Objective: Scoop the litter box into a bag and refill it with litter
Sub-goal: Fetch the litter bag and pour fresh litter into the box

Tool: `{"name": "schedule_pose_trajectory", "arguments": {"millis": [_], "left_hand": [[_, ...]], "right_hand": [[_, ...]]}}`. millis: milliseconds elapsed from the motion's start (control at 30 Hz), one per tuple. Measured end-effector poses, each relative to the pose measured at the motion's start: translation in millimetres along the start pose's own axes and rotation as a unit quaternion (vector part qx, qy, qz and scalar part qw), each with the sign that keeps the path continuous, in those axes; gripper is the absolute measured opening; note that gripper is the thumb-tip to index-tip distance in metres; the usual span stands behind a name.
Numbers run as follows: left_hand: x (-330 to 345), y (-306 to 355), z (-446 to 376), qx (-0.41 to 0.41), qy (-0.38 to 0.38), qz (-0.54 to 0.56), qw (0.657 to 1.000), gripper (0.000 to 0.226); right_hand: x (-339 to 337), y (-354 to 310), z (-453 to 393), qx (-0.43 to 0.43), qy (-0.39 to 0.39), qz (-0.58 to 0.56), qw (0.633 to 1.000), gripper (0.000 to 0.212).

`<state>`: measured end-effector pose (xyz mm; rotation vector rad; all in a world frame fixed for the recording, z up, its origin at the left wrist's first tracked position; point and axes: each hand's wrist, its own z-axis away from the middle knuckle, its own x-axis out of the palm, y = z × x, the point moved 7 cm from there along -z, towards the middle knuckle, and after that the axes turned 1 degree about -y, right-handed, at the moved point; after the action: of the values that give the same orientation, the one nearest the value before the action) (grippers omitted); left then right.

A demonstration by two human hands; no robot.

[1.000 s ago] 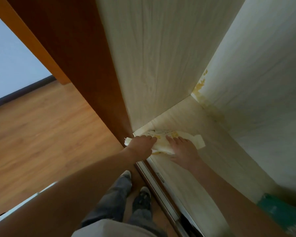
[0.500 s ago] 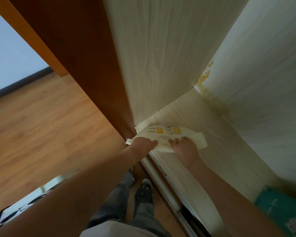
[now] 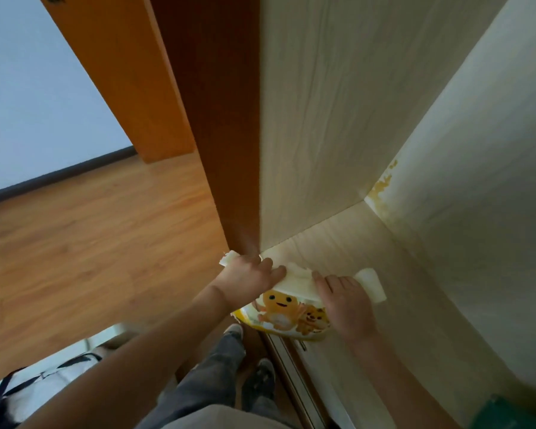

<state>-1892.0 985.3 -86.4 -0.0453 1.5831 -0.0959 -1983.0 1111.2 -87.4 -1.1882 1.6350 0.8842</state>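
A cream and yellow litter bag (image 3: pixel 288 317) with cartoon animals printed on its front hangs at the front edge of a pale wooden cupboard floor (image 3: pixel 338 243). My left hand (image 3: pixel 249 275) grips the bag's top edge on the left. On the right, my right hand (image 3: pixel 342 297) grips the same folded top. The bag's lower part faces me, lifted off the cupboard floor. No litter box or scoop is in view.
The cupboard's dark brown side panel (image 3: pixel 211 119) stands just left of my hands. A sliding-door rail (image 3: pixel 291 382) runs along the cupboard's front by my feet. Orange wooden floor (image 3: pixel 90 236) spreads to the left. A white bag with black straps (image 3: pixel 28 394) lies at bottom left.
Both hands have pulled the bag up and toward me, out over the cupboard's front edge. Its printed front with the cartoon animals now shows, where before only its top lay flat.
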Motion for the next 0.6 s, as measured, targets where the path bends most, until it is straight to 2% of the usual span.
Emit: {"name": "schedule_pose_trajectory", "arguments": {"millis": [67,167,233,333,467,600], "left_hand": [[-18,0,24,-0.016,0.065,-0.011,0.998,0.040],[-44,-1,60,-0.060,0.138,-0.030,0.988,0.027],[-57,-3,84,-0.094,0.166,-0.038,0.981,0.020],[-78,-13,115,-0.136,0.191,-0.054,0.971,0.019],[-101,-39,154,-0.202,0.214,-0.082,0.952,0.021],[-109,-68,197,-0.253,0.208,-0.101,0.939,0.018]], "right_hand": [[-13,-17,2,-0.012,0.033,-0.021,0.999,0.039],[-34,-43,0,-0.033,0.073,-0.038,0.996,0.029],[-47,-59,-4,-0.048,0.101,-0.054,0.992,0.035],[-62,-81,-24,-0.074,0.135,-0.069,0.986,0.040],[-69,-115,-65,-0.128,0.155,-0.093,0.975,0.021],[-68,-159,-106,-0.189,0.177,-0.124,0.958,0.023]]}}
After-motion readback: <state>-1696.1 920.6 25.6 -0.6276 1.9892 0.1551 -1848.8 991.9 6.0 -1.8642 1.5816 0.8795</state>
